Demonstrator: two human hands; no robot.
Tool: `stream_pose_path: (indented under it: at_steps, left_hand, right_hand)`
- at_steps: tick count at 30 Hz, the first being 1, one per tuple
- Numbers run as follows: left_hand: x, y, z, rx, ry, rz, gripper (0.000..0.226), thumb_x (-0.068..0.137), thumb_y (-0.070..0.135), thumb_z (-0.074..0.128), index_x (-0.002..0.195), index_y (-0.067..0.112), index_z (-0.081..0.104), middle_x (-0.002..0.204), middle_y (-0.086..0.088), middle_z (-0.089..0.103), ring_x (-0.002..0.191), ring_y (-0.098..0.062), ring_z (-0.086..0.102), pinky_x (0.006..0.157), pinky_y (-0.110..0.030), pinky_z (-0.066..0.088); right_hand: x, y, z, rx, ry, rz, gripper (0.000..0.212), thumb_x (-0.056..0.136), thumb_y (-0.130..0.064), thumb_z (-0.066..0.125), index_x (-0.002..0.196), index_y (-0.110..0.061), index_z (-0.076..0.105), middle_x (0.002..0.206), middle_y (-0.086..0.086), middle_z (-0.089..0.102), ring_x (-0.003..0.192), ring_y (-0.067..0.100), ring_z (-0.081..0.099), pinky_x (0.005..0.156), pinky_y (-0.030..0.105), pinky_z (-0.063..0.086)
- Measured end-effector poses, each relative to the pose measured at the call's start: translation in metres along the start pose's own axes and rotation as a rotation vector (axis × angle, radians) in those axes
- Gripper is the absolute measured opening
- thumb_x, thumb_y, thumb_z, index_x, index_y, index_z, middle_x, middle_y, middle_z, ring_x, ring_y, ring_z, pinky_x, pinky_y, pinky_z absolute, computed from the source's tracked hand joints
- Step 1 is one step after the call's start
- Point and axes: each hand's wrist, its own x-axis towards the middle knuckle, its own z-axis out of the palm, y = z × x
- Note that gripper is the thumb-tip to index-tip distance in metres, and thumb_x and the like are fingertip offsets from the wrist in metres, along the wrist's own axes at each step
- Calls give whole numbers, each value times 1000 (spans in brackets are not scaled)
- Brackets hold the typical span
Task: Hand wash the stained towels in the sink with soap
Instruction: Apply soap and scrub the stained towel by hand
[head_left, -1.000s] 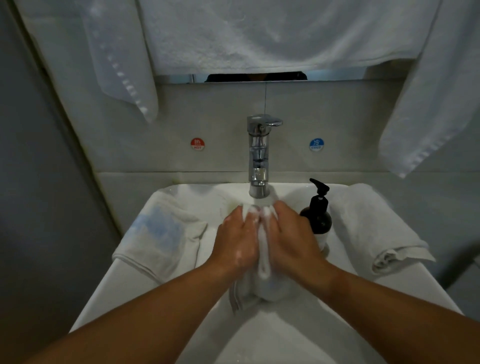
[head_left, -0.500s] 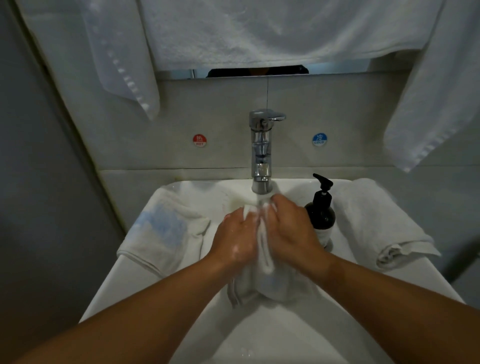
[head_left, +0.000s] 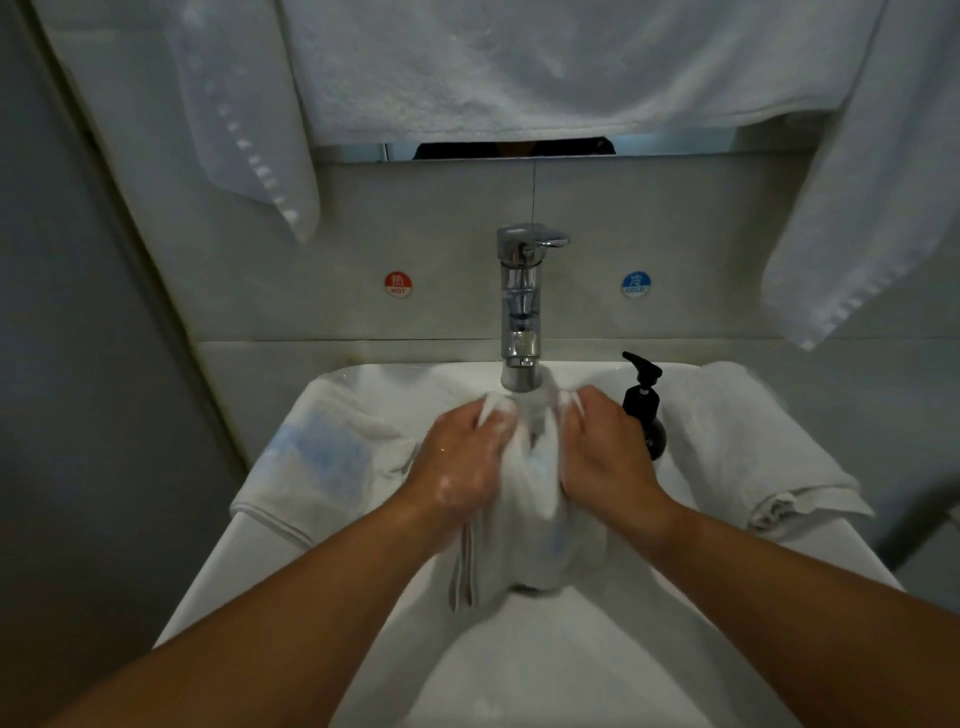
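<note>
The wet towel (head_left: 535, 499) hangs bunched over the sink (head_left: 519, 670), just under the faucet (head_left: 522, 312). The left hand (head_left: 462, 462) and right hand (head_left: 602, 457) each pinch a fold of it in a curled grip, slightly apart. This looks like the scrubbing step, and the next move would be to rub the folds together. A blue-stained towel (head_left: 317, 462) lies left of the grip and the soap bottle (head_left: 644, 410) just right of it.

The single camera sits on the person's head and looks forward and down, close over the sink (head_left: 270, 564). Its wide angle reaches up to the tap (head_left: 521, 312) and the wall (head_left: 441, 234) behind it.
</note>
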Motion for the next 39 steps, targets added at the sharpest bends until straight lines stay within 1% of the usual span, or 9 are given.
stream_pose_path:
  at_steps: [4, 9, 12, 15, 19, 24, 29, 34, 39]
  left_hand:
    - [13, -13, -18, -63, 122, -143, 35, 99, 46, 55, 91, 17, 73, 95, -6, 76, 101, -30, 70, 97, -52, 54]
    - [9, -25, -28, -60, -152, -442, 83, 52, 78, 79, 113, 22, 74, 107, 2, 77, 104, -23, 71, 100, -45, 53]
    - [9, -28, -28, -29, -295, -455, 69, 63, 56, 84, 116, 12, 74, 107, -3, 78, 105, -24, 72, 103, -44, 52]
    - [14, -30, -27, -99, -201, -374, 40, 89, 39, 73, 112, 6, 73, 104, -8, 78, 103, -28, 73, 102, -46, 53]
    - [18, -35, -23, -77, -17, -250, 42, 89, 54, 66, 109, 18, 75, 102, -1, 78, 101, -24, 73, 99, -50, 55]
    - [18, -14, -27, -7, 233, -96, 40, 93, 60, 56, 90, 24, 75, 91, 3, 76, 92, -19, 71, 88, -42, 58]
    - [-10, 2, 1, 252, 87, 172, 44, 98, 54, 48, 76, 19, 62, 72, 4, 66, 69, -12, 62, 68, -34, 48]
    - [-1, -9, 0, 342, 209, 159, 49, 101, 52, 35, 94, 15, 67, 93, -8, 72, 94, -30, 68, 86, -44, 53]
    - [-11, 5, 10, 332, 120, 246, 47, 97, 55, 36, 83, 19, 62, 79, 1, 66, 77, -20, 64, 70, -33, 48]
  right_hand:
    - [-2, 4, -2, 193, -51, 59, 41, 107, -37, 41, 72, -16, 46, 69, -4, 50, 64, 11, 47, 58, 29, 32]
    - [0, 6, 11, 432, -7, 277, 40, 107, -35, 45, 82, -6, 56, 76, 5, 56, 74, 17, 54, 69, 37, 46]
    - [1, 11, 9, 497, -139, 413, 36, 101, -39, 55, 99, -6, 68, 93, 7, 72, 87, 24, 68, 87, 44, 55]
    - [-5, 19, 8, 511, -392, 553, 55, 73, -59, 74, 109, -18, 75, 97, 1, 78, 91, 25, 74, 93, 44, 57]
    - [-10, 16, 3, 646, -590, 547, 48, 78, -48, 77, 113, -16, 74, 102, 5, 78, 96, 28, 75, 95, 44, 56]
    - [-4, -8, -9, 823, -351, 307, 12, 99, -18, 63, 106, -14, 72, 92, 5, 79, 82, 19, 76, 68, 30, 60]
    - [-6, -8, -9, 464, -36, 114, 23, 103, -36, 55, 100, -18, 68, 92, -1, 74, 89, 15, 70, 84, 37, 56]
    - [-21, -18, 0, 178, -141, -147, 28, 103, -42, 49, 93, -20, 62, 86, -4, 69, 81, 13, 67, 75, 37, 55]
    - [-4, -14, -2, 133, -47, -42, 24, 106, -32, 43, 92, -22, 58, 84, -5, 64, 84, 18, 64, 74, 29, 44]
